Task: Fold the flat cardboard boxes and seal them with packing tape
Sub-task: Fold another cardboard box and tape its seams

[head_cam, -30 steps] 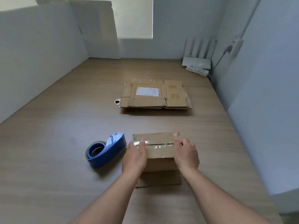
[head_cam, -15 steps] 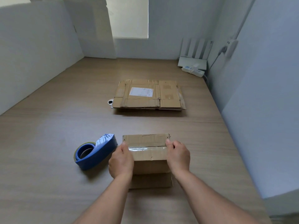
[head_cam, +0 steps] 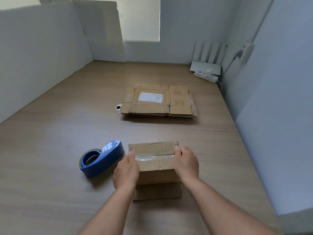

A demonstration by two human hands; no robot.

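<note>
A small folded cardboard box [head_cam: 155,164] stands on the wooden table near me, with a strip of clear tape [head_cam: 153,157] across its top seam. My left hand [head_cam: 126,172] cups the box's left top edge, thumb on the tape's end and fingers down the side. On the opposite edge my right hand [head_cam: 186,162] does the same, its fingers curled over the other end of the tape. A blue tape dispenser [head_cam: 101,158] lies just left of the box, touching neither hand. Further back lies a stack of flat cardboard boxes [head_cam: 159,101] with a white label.
White walls close in the table [head_cam: 50,141] on the left, back and right. A white router [head_cam: 205,67] and a power strip [head_cam: 205,76] sit in the far right corner. A small round metal object [head_cam: 118,107] lies at the flat stack's left edge.
Both hands have slid outward from the top of the box to its left and right edges, along the tape. The view has shifted slightly.
</note>
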